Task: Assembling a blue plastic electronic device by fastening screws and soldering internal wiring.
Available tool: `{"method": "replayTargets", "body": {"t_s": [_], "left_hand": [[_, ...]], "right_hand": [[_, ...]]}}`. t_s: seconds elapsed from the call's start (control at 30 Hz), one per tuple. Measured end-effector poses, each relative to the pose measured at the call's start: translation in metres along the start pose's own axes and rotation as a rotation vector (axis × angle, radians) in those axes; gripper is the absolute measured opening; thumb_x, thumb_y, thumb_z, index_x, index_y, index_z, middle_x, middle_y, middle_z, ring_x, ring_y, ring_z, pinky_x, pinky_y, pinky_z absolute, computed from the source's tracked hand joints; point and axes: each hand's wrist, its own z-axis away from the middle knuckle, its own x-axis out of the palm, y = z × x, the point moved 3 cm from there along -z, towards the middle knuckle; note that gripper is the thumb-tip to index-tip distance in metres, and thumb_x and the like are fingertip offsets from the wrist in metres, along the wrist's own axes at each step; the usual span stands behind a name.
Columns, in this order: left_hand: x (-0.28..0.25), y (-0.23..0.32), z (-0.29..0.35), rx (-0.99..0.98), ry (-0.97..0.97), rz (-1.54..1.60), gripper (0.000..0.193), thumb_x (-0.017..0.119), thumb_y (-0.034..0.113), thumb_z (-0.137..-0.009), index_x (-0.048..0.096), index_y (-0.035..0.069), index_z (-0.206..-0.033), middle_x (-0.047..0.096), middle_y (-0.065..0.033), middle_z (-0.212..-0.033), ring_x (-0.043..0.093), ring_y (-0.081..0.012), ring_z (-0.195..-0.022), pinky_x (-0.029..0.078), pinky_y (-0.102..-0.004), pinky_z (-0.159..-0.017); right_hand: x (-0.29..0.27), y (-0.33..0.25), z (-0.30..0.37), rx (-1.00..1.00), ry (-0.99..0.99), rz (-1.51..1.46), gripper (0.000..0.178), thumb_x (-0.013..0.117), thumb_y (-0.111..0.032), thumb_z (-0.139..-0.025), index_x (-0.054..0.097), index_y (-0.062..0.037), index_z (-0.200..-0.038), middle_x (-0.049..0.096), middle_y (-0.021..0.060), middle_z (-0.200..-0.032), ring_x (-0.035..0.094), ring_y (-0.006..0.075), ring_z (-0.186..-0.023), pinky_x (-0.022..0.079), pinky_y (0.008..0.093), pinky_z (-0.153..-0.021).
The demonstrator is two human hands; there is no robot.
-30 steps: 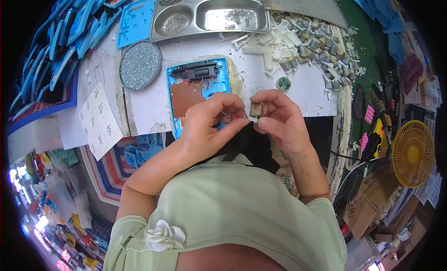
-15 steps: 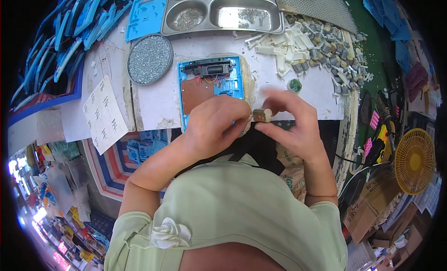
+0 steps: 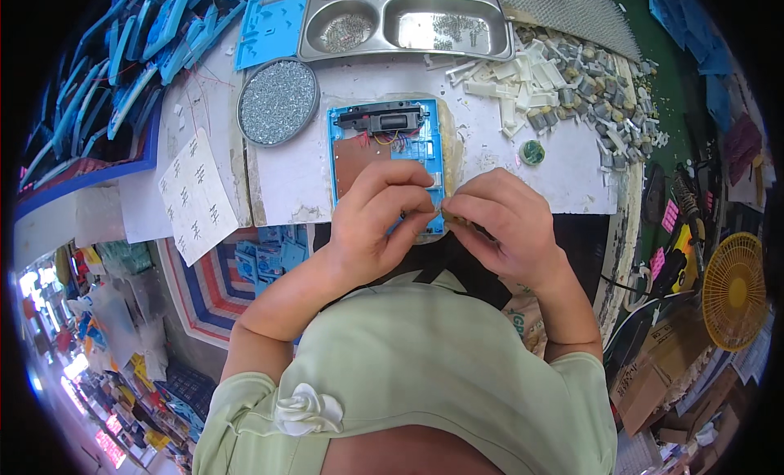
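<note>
A blue plastic housing (image 3: 434, 148) lies open on the table in front of me, with a black module (image 3: 382, 121), coloured wires and a brown circuit board (image 3: 357, 161) inside. My left hand (image 3: 380, 218) is over its near part, thumb and fingers pinched together; what they hold is too small to make out. Close beside it, at the housing's near right corner, my right hand (image 3: 508, 226) is closed round a small motor (image 3: 448, 216), mostly hidden by the fingers. The fingertips of both hands almost meet.
Farther right lie a heap of small motors (image 3: 572, 99) and white plastic parts (image 3: 510, 79), with a small green round thing (image 3: 532, 153) nearer. A steel compartment tray (image 3: 408, 52) and a round dish of metal bits (image 3: 278, 104) stand behind. Blue shells (image 3: 122, 67) pile up left.
My right hand has turned its fingers inward, covering the motor that showed plainly before. My left fingers have spread slightly. The whole view has shifted a little.
</note>
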Motion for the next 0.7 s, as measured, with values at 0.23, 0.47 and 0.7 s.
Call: {"method": "replayTargets", "body": {"t_s": [0.23, 0.47, 0.7], "left_hand": [[-0.019, -0.011, 0.007, -0.198, 0.079, -0.005, 0.027, 0.082, -0.001, -0.074, 0.070, 0.003, -0.097, 0.061, -0.0111, -0.108, 0.062, -0.0216, -0.084, 0.052, -0.0314, -0.071], [-0.019, -0.048, -0.006, -0.096, 0.114, -0.400, 0.034, 0.083, 0.008, -0.074, 0.069, 0.008, -0.104, 0.061, -0.0095, -0.094, 0.060, -0.0255, -0.082, 0.046, -0.0379, -0.076], [-0.020, -0.054, -0.015, 0.095, -0.060, -0.409, 0.027, 0.080, 0.002, -0.072, 0.074, 0.008, -0.098, 0.065, -0.0060, -0.088, 0.062, -0.0242, -0.079, 0.047, -0.0371, -0.071]], "right_hand": [[-0.014, 0.006, 0.016, 0.132, -0.001, 0.023, 0.040, 0.077, 0.006, -0.072, 0.071, -0.0033, -0.110, 0.071, 0.0117, -0.097, 0.068, 0.0270, -0.079, 0.056, 0.0356, -0.070], [-0.017, 0.039, 0.034, 0.460, 0.219, -0.083, 0.028, 0.068, 0.003, -0.086, 0.068, -0.0004, -0.114, 0.073, 0.0142, -0.105, 0.071, 0.0284, -0.086, 0.056, 0.0352, -0.079], [0.003, 0.041, -0.004, 0.330, -0.114, 0.117, 0.025, 0.068, -0.008, -0.090, 0.066, -0.0031, -0.114, 0.063, 0.0160, -0.132, 0.055, 0.0384, -0.122, 0.045, 0.0449, -0.103]]}}
